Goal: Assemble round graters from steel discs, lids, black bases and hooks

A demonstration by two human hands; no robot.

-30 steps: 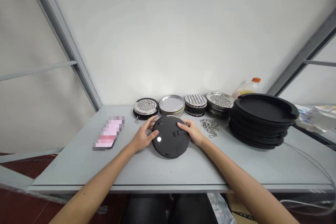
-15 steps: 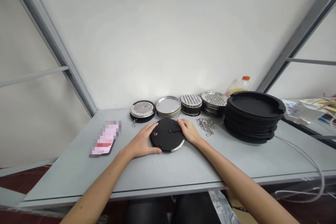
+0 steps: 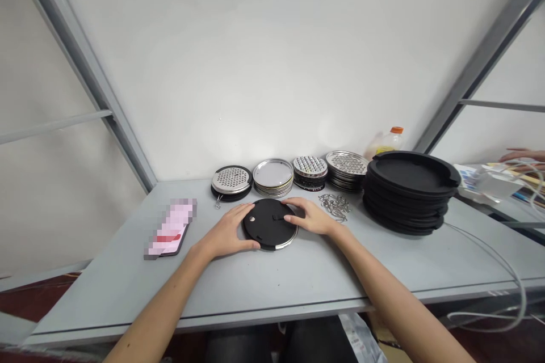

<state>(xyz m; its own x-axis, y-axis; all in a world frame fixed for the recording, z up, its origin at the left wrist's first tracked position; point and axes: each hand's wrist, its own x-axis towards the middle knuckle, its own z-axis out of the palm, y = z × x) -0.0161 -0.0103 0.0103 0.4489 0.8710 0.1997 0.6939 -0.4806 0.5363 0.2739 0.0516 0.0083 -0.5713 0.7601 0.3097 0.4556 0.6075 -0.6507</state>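
Note:
A round black disc (image 3: pixel 268 229) with a silvery rim along its lower right edge lies on the grey table. Fingers and thumb of my left hand (image 3: pixel 230 229) grip its left side. My right hand (image 3: pixel 310 216) is on its upper right, the thumb on a small black tab and the fingers at the far edge. Behind the disc stand a perforated metal plate on a black round piece (image 3: pixel 232 179), a stack of plain metal discs (image 3: pixel 273 174), a small grater stack (image 3: pixel 310 169) and a larger one (image 3: pixel 347 165). Metal clips (image 3: pixel 334 206) lie in a pile to the right.
A tall stack of black round trays (image 3: pixel 409 193) stands at the right, with an orange-capped bottle (image 3: pixel 392 139) behind. A phone (image 3: pixel 172 228) lies at the left. White cables hang at the right, where another person's hand (image 3: pixel 525 154) shows.
My right thumb has moved from the disc's edge onto the tab. The other person's hand has come into view at the far right. The camera has shifted slightly.

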